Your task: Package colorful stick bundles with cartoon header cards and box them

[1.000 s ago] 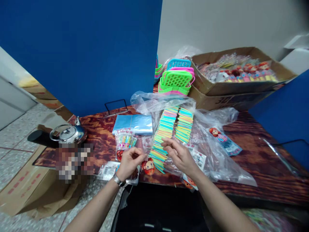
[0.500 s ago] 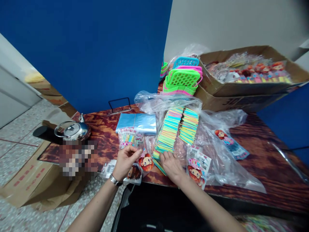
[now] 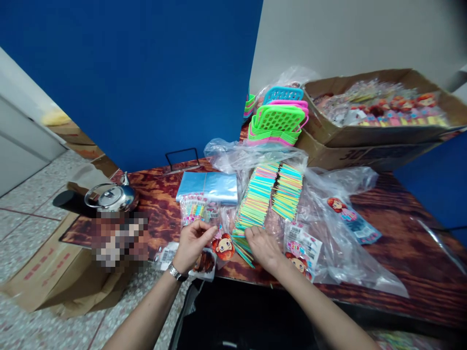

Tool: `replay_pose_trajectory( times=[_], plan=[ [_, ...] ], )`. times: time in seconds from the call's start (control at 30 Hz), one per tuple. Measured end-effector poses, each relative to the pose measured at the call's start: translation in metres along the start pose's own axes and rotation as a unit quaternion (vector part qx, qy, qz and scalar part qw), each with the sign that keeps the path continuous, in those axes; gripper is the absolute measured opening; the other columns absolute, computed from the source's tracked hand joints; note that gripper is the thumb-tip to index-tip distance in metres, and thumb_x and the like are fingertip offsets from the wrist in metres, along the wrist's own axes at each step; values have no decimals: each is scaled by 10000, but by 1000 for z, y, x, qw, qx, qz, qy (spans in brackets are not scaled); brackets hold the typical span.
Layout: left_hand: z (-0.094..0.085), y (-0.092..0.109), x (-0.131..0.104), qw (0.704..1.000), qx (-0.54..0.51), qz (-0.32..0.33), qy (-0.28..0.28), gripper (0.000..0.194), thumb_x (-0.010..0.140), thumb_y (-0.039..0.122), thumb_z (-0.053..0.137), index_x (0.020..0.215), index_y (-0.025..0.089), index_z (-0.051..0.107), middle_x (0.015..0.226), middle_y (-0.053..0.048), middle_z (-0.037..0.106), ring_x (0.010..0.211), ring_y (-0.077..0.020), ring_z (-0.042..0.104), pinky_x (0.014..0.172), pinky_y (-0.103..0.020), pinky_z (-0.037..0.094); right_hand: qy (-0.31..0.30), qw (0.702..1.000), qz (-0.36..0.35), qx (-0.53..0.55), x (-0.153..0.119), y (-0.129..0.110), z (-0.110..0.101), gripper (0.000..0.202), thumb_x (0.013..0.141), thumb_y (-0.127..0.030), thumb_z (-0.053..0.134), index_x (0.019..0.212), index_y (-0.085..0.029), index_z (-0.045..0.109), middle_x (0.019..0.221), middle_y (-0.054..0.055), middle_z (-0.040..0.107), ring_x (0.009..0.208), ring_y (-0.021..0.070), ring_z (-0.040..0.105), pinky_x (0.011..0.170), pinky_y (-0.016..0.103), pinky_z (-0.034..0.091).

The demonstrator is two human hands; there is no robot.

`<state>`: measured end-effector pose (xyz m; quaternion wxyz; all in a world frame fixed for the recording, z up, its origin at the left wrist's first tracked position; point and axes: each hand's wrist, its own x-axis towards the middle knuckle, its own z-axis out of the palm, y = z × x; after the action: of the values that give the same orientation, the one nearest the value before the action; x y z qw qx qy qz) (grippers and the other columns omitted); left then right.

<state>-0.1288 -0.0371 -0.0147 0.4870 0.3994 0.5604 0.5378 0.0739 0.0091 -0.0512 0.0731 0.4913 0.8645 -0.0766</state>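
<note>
I've got my right hand [image 3: 264,248] curled over coloured sticks [image 3: 255,204] on the worktop [image 3: 412,218], left hand [image 3: 191,248] pinched; can't tell if either's fingers grip anything. Dragging sideways could scatter the pile, imo.

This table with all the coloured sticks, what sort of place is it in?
Probably a small packing workspace: loose coloured sticks by the right hand, a carton of printed packets, and stacked plastic baskets.

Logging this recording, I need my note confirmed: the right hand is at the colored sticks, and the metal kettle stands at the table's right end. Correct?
The kettle's side is wrong: the head view shows the metal kettle at the table's left end. The right hand is at the colored sticks.
</note>
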Motion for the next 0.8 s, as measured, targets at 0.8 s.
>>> replay_pose_trajectory(
  times=[0.8],
  plan=[
    [4, 9, 13, 977, -201, -63, -33, 220, 632, 268, 764, 629, 135, 588, 864, -33, 657, 662, -97, 558, 621, -215, 420, -26, 983, 46, 178, -8, 8, -10, 266, 924, -324, 283, 1001, -160, 477, 830, 87, 638, 768, 210, 617, 683, 319, 443]
  ],
)
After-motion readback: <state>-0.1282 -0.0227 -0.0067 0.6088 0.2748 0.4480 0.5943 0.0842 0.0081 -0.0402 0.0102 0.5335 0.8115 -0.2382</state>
